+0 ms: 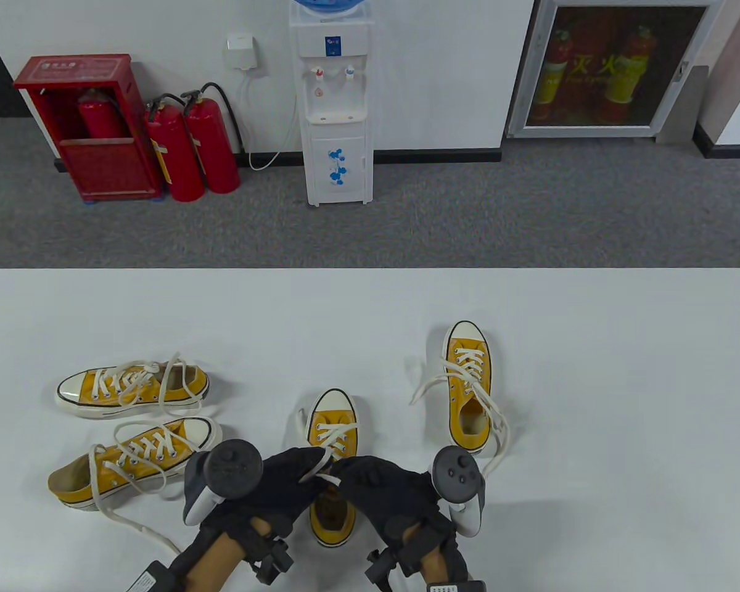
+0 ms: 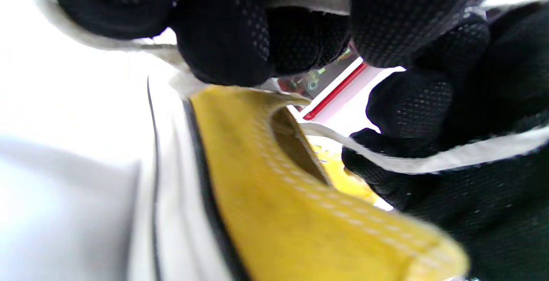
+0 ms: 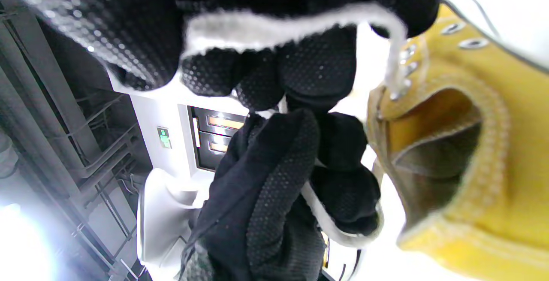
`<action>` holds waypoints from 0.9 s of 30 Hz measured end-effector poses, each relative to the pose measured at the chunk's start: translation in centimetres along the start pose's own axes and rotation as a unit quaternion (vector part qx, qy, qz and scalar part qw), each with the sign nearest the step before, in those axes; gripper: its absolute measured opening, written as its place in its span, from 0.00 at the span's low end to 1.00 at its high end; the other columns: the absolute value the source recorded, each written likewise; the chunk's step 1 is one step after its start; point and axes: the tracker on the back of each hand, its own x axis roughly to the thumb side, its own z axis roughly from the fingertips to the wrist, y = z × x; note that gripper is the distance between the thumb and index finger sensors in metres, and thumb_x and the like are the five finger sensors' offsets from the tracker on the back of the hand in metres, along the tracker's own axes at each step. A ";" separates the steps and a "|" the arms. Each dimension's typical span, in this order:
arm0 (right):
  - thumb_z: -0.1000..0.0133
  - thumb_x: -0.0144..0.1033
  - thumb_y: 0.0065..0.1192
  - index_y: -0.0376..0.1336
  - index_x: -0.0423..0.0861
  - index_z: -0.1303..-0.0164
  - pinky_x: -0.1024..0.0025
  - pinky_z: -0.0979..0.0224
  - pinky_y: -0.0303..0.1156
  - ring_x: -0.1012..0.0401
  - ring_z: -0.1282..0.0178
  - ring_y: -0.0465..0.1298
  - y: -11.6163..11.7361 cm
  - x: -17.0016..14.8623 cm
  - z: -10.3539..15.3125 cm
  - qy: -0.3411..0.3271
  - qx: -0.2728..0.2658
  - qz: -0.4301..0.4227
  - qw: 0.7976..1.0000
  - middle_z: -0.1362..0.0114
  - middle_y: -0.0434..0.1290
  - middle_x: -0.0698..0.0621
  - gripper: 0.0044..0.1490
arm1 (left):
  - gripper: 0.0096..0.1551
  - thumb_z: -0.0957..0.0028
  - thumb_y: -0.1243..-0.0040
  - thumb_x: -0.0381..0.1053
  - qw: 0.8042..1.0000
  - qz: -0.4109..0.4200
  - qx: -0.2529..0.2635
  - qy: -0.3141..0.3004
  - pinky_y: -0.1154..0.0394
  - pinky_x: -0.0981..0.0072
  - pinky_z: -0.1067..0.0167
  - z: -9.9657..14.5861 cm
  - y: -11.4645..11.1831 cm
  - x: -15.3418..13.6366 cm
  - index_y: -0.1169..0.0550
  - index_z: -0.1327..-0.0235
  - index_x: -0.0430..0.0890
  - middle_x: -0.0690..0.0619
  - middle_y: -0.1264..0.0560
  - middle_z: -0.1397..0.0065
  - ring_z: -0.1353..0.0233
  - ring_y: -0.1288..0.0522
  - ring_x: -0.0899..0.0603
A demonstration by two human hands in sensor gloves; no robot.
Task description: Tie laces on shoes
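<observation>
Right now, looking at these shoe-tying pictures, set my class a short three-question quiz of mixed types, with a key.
1. How many yellow shoes lie on the table?
2. True or false: the right hand rests flat on the table, away from any lace.
3. Which shoe do both hands work over? A: far-right shoe; B: middle shoe; C: upper-left shoe.

Key:
1. Four.
2. False; like the left hand, it holds a white lace above the middle shoe.
3. B.
</observation>
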 end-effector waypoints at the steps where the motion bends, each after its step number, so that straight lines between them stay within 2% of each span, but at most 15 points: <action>1: 0.50 0.53 0.71 0.76 0.47 0.53 0.40 0.29 0.64 0.52 0.37 0.79 0.0 0.0 0.0 -0.001 -0.003 0.001 1.000 0.33 0.76 0.51 0.25 | 0.31 0.51 0.32 0.63 1.000 -0.023 0.006 -0.003 0.19 0.50 0.57 0.1 0.1 0.1 0.22 0.34 0.55 0.52 0.16 0.43 0.58 0.15 0.45; 5: 0.50 0.53 0.71 0.75 0.45 0.53 0.40 0.28 0.63 0.52 0.38 0.78 -0.2 0.3 0.1 -0.008 -0.017 0.009 1.000 0.33 0.76 0.51 0.26 | 0.31 0.53 0.33 0.67 0.994 -0.101 0.029 -0.019 0.19 0.50 0.57 0.6 0.1 0.6 0.21 0.37 0.57 0.53 0.15 0.47 0.60 0.16 0.46; 9: 0.50 0.53 0.71 0.75 0.45 0.53 0.40 0.27 0.62 0.51 0.37 0.76 -0.7 0.5 0.3 -0.016 -0.041 0.021 0.999 0.32 0.74 0.51 0.26 | 0.30 0.54 0.37 0.70 0.991 -0.128 0.036 -0.034 0.19 0.50 0.58 0.8 0.1 1.2 0.18 0.41 0.60 0.54 0.15 0.52 0.64 0.16 0.46; 15: 0.50 0.52 0.70 0.74 0.46 0.52 0.40 0.26 0.60 0.52 0.35 0.74 -1.6 0.2 0.5 -0.012 -0.074 0.035 0.997 0.30 0.71 0.51 0.26 | 0.27 0.54 0.41 0.71 0.995 -0.071 0.025 -0.057 0.19 0.49 0.60 0.9 0.2 1.4 0.12 0.52 0.59 0.54 0.14 0.59 0.68 0.17 0.46; 18: 0.51 0.53 0.70 0.74 0.46 0.51 0.40 0.26 0.60 0.52 0.34 0.74 -1.8 0.0 0.5 -0.011 -0.090 0.048 0.995 0.29 0.70 0.51 0.26 | 0.26 0.53 0.42 0.71 0.995 -0.067 0.015 -0.068 0.19 0.49 0.60 0.9 0.3 1.6 0.10 0.57 0.58 0.55 0.14 0.60 0.68 0.17 0.47; 21: 0.50 0.53 0.69 0.73 0.46 0.51 0.40 0.26 0.60 0.52 0.34 0.73 -1.8 -0.1 0.6 -0.006 -0.110 0.074 0.991 0.29 0.69 0.51 0.27 | 0.25 0.52 0.42 0.70 0.996 -0.038 -0.029 -0.073 0.19 0.49 0.59 0.6 0.0 1.7 0.10 0.61 0.57 0.55 0.14 0.58 0.67 0.17 0.46; 23: 0.50 0.53 0.68 0.72 0.47 0.50 0.40 0.26 0.60 0.52 0.33 0.73 -1.8 -0.2 0.6 -0.005 -0.122 0.084 0.989 0.28 0.68 0.51 0.27 | 0.24 0.51 0.42 0.70 0.997 0.003 -0.034 -0.073 0.19 0.48 0.58 0.5 -0.2 1.5 0.09 0.64 0.56 0.53 0.14 0.58 0.66 0.18 0.46; 27: 0.50 0.53 0.68 0.72 0.47 0.49 0.40 0.26 0.61 0.52 0.33 0.73 -1.6 -0.5 0.5 0.004 -0.131 0.103 0.986 0.28 0.68 0.50 0.27 | 0.23 0.50 0.42 0.69 0.996 0.032 -0.039 -0.068 0.19 0.48 0.59 0.4 -0.2 1.0 0.08 0.70 0.55 0.53 0.14 0.60 0.67 0.18 0.46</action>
